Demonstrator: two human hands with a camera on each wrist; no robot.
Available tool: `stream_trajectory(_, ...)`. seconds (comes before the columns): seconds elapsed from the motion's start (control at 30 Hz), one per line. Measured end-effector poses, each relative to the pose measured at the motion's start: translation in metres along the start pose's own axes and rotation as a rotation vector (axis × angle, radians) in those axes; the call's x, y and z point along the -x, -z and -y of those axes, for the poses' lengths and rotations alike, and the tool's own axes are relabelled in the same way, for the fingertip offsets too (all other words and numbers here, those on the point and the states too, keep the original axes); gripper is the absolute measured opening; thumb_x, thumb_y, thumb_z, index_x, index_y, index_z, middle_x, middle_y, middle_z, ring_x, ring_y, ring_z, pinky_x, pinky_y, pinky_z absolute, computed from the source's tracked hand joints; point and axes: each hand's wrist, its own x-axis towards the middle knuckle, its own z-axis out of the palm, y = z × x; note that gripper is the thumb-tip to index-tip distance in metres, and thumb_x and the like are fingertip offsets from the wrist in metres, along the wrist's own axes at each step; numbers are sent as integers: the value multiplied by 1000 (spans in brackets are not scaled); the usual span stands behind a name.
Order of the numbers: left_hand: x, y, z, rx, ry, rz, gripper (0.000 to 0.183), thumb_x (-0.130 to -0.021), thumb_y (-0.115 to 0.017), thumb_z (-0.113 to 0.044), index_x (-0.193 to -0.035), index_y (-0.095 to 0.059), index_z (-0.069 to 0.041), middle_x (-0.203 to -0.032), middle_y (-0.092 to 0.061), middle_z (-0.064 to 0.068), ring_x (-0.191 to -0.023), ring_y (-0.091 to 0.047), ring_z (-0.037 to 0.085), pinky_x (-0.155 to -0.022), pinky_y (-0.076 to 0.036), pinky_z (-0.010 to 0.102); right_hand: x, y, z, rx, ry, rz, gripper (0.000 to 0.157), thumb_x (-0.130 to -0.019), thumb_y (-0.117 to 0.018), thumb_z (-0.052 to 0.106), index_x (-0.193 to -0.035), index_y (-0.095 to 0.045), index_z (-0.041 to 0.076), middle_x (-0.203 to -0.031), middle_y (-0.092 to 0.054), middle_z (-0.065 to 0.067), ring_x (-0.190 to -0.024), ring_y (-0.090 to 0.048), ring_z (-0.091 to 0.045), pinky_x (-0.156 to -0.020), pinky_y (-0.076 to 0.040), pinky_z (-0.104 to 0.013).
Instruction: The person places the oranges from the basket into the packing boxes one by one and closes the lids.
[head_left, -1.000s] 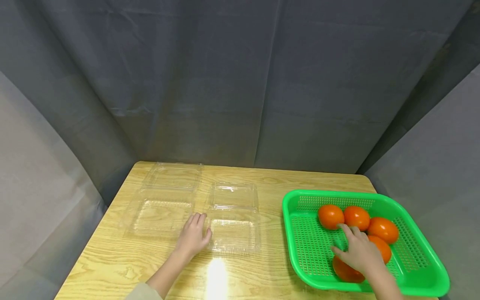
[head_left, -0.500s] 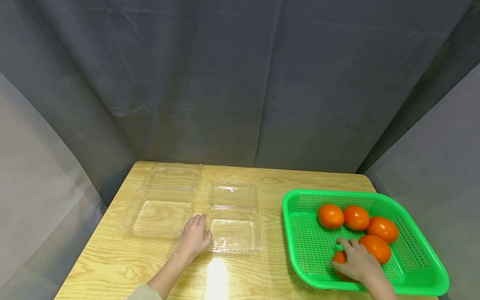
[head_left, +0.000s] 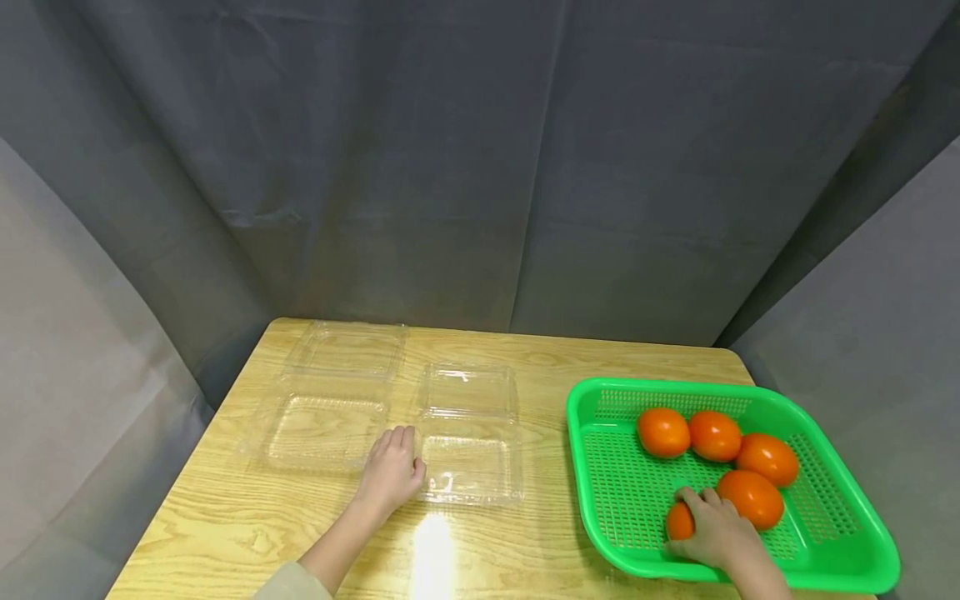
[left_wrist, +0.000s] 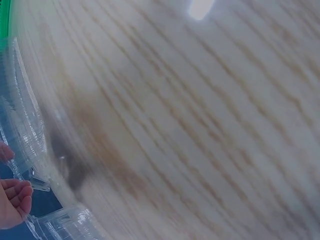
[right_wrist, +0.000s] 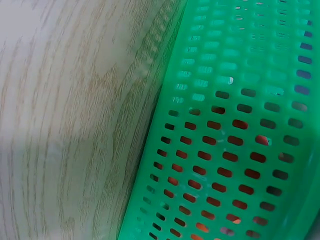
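In the head view my right hand [head_left: 720, 533] is inside the green basket [head_left: 615, 558]. Its fingers and thumb curl round the nearest tomato [head_left: 679, 522], an orange-red, glossy one, partly hidden by the hand. Several more tomatoes [head_left: 752, 498] lie beside and beyond it. My left hand [head_left: 390, 473] rests between two clear plastic clamshell boxes, the left box [head_left: 326, 429] and the right box [head_left: 471, 467], both with lids laid back. In the left wrist view the left hand's loosely bent fingers [left_wrist: 17, 195] are by the box edges; contact is unclear. The right wrist view shows only basket wall and table.
The wooden table [head_left: 525, 550] carries the boxes on its left and the basket on its right. Wood shows between them. Grey curtains [head_left: 450, 167] stand behind the table and at both sides.
My right hand has come down and nearer to me in the basket, and its fingers have closed round the nearest tomato. The left hand has stayed almost in place.
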Motion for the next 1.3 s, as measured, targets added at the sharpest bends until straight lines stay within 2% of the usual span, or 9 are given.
stream_trajectory(0.13,-2,1,-2,-35,-6,9,39,-75,-58,-17,-105,-54,7,-89,-56,12,-74,-49,21,-69,-45,32,-1,0,0,-3,-1,9,91,-56,-75,59,-121,-50,1,-110,-49,-27,-95,-48,-48,-65,-42,-59)
stream_trajectory(0.47,-4,0,-5,-98,5,47,39,-75,-58,-20,-108,-53,2,-93,-57,11,-77,-50,20,-65,-41,29,-3,2,2,-9,-13,11,89,-56,-77,57,-120,-51,1,-110,-49,-28,-95,-49,-48,-64,-42,-58)
stream_trajectory(0.7,-4,1,-6,-100,7,53,38,-75,-58,-21,-107,-52,-1,-89,-56,8,-73,-48,18,-63,-38,29,-4,3,4,-6,5,-72,83,-58,-79,48,-119,-51,0,-109,-49,-29,-94,-49,-47,-61,-44,-56)
stream_trajectory(0.93,-5,0,-6,-103,9,52,38,-75,-58,-21,-108,-53,-2,-90,-57,8,-75,-49,19,-64,-39,31,-6,17,11,-26,31,-117,77,-61,-79,44,-118,-51,0,-109,-49,-30,-92,-50,-48,-57,-44,-51)
stream_trajectory(1.3,-5,-1,-4,-96,18,49,35,-74,-58,-21,-102,-53,-1,-83,-53,6,-69,-44,17,-63,-39,29,-11,42,24,-28,107,-304,77,-62,-78,45,-117,-51,-2,-104,-49,-31,-87,-50,-46,-55,-43,-51)
